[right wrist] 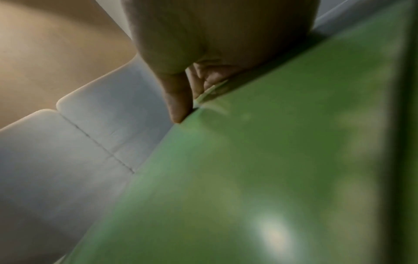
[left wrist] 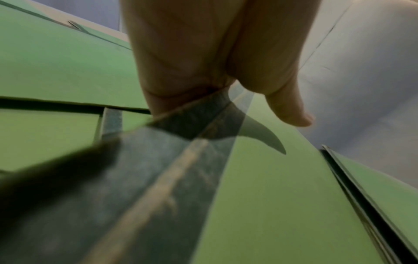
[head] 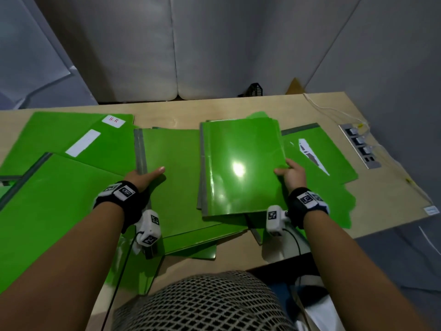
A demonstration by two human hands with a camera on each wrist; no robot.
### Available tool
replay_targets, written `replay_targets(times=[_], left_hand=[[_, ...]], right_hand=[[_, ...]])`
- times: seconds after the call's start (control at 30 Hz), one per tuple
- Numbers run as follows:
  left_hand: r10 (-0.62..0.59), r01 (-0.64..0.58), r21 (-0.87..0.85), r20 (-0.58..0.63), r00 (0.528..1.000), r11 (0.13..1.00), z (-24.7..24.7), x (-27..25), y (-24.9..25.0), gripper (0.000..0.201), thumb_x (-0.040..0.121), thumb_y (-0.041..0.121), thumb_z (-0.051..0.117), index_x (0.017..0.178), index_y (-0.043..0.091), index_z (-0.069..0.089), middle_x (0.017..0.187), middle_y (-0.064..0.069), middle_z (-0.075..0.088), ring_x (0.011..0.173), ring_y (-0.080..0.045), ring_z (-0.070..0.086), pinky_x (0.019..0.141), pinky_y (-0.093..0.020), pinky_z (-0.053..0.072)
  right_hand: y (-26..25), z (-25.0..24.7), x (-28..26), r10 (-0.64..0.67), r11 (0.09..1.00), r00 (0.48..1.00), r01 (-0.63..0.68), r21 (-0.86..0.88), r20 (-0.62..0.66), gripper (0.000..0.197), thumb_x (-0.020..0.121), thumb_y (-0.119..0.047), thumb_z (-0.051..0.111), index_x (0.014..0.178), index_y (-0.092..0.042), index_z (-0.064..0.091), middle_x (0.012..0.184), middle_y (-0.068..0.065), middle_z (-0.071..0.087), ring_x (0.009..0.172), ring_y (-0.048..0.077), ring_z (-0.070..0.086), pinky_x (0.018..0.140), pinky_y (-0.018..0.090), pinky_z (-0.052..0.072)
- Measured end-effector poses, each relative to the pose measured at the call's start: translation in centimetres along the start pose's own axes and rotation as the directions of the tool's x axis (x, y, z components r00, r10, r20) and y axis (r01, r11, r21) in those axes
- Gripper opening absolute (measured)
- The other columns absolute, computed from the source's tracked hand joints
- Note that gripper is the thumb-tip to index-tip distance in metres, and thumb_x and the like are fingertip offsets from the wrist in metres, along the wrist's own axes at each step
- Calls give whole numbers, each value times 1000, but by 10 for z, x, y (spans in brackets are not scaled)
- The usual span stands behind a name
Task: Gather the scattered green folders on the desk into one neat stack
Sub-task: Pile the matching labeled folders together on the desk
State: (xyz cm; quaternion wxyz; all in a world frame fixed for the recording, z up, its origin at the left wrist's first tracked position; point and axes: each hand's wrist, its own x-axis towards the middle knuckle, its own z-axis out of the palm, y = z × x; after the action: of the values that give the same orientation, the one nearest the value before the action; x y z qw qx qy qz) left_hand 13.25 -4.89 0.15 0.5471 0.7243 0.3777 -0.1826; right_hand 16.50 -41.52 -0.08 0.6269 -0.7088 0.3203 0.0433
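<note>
Several green folders lie scattered over the wooden desk (head: 238,103). A small stack of glossy green folders (head: 241,163) sits right of centre, and my right hand (head: 290,172) pinches its right edge (right wrist: 248,160), thumb on top. Left of it lies a folder with a grey spine (head: 171,177); my left hand (head: 146,175) grips that spine (left wrist: 181,160), fingers under the edge and thumb (left wrist: 291,114) on top. More folders lie at the far left, one with white labels (head: 83,142), and one with a torn label (head: 317,158) at the right.
A socket strip (head: 360,144) with white cables is set into the desk's right edge. A dark basket (head: 256,89) stands on the floor behind the desk, before grey padded panels. My patterned lap fills the bottom of the head view.
</note>
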Motion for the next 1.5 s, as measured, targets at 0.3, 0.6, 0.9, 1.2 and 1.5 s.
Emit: replay_targets(times=[0.3, 0.6, 0.9, 1.2, 1.5], left_hand=[[-13, 13, 81, -2, 1000, 997, 6, 9, 4, 128, 49, 76, 72, 146, 4, 32, 141, -21, 48, 124, -40, 51, 100, -52, 45], [-69, 80, 175, -64, 996, 981, 11, 17, -2, 96, 70, 39, 81, 144, 3, 31, 131, -20, 54, 114, -38, 56, 94, -49, 51], [-113, 117, 154, -38, 993, 981, 13, 29, -10, 95, 70, 38, 82, 143, 4, 32, 126, -21, 58, 112, -39, 59, 90, -47, 53], [-84, 90, 194, -40, 996, 977, 12, 26, -10, 94, 72, 42, 79, 144, 4, 31, 127, -20, 56, 113, -38, 58, 93, -49, 52], [-102, 105, 195, -27, 994, 975, 7, 26, -15, 97, 70, 45, 79, 145, 7, 29, 131, -20, 54, 116, -39, 57, 95, -51, 50]], right_hand=[[11, 73, -40, 46, 862, 934, 143, -487, 355, 59, 94, -9, 53, 148, -15, 30, 150, 10, 36, 135, 31, 39, 104, 41, 39], [9, 47, -13, -151, 112, 930, 354, -929, 336, 75, 80, -58, 61, 141, -19, 38, 145, 15, 34, 134, 32, 33, 104, 52, 37], [29, 30, 2, 92, 53, 945, 309, -950, 313, 120, 59, -53, 82, 151, -15, 13, 156, 23, 13, 140, 47, 21, 110, 56, 32], [11, 56, 1, 71, 31, 926, 371, -928, 372, 48, 74, -35, 76, 103, -7, 51, 104, 10, 59, 92, 25, 59, 71, 32, 57], [-34, 77, 0, -35, 433, 952, 290, -854, 305, 33, 86, -37, 64, 73, -12, 46, 68, -2, 47, 53, 10, 45, 45, 19, 37]])
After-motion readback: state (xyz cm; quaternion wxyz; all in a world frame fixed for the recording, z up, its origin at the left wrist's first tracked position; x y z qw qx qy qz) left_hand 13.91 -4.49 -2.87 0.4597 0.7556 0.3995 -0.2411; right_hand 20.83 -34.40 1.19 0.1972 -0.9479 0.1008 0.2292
